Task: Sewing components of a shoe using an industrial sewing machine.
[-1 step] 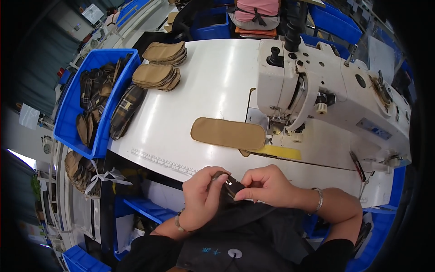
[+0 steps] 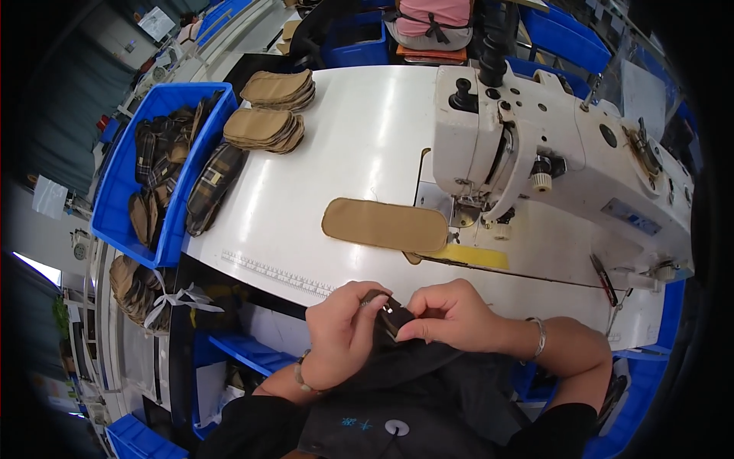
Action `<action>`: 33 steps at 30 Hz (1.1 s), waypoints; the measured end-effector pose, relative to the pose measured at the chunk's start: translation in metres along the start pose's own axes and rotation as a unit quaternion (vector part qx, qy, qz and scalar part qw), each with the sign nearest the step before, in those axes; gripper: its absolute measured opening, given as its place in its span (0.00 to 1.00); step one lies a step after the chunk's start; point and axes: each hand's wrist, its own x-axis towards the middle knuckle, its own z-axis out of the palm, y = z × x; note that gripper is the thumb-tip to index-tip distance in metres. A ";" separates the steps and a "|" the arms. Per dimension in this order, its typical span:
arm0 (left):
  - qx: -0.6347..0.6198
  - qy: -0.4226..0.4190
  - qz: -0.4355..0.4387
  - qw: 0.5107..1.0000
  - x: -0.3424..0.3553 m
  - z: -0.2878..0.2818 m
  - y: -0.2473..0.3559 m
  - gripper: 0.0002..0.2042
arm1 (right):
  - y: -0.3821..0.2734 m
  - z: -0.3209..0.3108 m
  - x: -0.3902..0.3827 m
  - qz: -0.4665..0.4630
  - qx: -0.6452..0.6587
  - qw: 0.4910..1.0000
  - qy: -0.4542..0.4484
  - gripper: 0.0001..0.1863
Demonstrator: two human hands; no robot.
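Note:
At the near edge of the table, my left hand (image 2: pixel 336 336) pinches one end of a dark brown strip (image 2: pixel 400 317) between thumb and fingers. A small shiny metal bit shows on the strip, somewhat like a zipper slider, but it is too small to be sure. My right hand (image 2: pixel 453 312) is closed on the strip's other end, thumb below and bent fingers above. Beyond both hands, a long tan fabric piece (image 2: pixel 382 224) with rounded ends lies flat. Its right end reaches close to the needle area of a white sewing machine (image 2: pixel 527 130).
Two stacks of tan pieces (image 2: pixel 264 130) lie at the far left, with a plaid piece (image 2: pixel 214 187) beside them. A blue bin (image 2: pixel 162 103) of plaid pieces adjoins the table's left edge. Right of my hands are a yellow strip (image 2: pixel 478 257) and a slim cutting tool (image 2: pixel 604 280).
My left hand has shifted very slightly to the left, and the metal bit has tilted a little. Both hands keep their grip on the dark brown strip.

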 end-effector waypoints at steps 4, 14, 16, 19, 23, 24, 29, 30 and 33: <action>0.178 -0.064 0.089 0.978 0.043 -0.013 0.025 0.04 | 0.008 -0.005 -0.001 -0.242 -0.305 0.920 0.036 0.12; 0.141 -0.360 0.157 0.909 0.153 0.056 -0.046 0.08 | 0.024 -0.026 0.007 -0.131 -0.741 0.643 0.144 0.27; 0.174 -0.345 0.149 0.910 0.149 0.069 -0.058 0.09 | 0.022 -0.022 0.006 -0.131 -0.750 0.629 0.158 0.27; 0.158 -0.328 0.157 0.918 0.146 0.070 -0.062 0.09 | 0.027 -0.017 0.004 -0.140 -0.779 0.586 0.171 0.26; 0.138 -0.354 0.103 0.919 0.149 0.067 -0.052 0.09 | 0.025 -0.017 0.002 -0.154 -0.810 0.547 0.144 0.20; 0.142 -0.349 0.096 0.921 0.149 0.065 -0.047 0.08 | 0.025 -0.018 0.002 -0.153 -0.810 0.547 0.143 0.20; 0.164 -0.359 0.069 0.916 0.149 0.069 -0.048 0.08 | 0.021 -0.032 0.008 -0.204 -0.792 0.562 0.125 0.16; 0.150 -0.346 0.080 0.923 0.148 0.070 -0.049 0.08 | 0.020 -0.036 0.009 -0.203 -0.793 0.561 0.123 0.16; 0.114 -0.323 0.097 0.934 0.148 0.071 -0.056 0.08 | 0.016 -0.045 0.011 -0.222 -0.757 0.603 0.123 0.14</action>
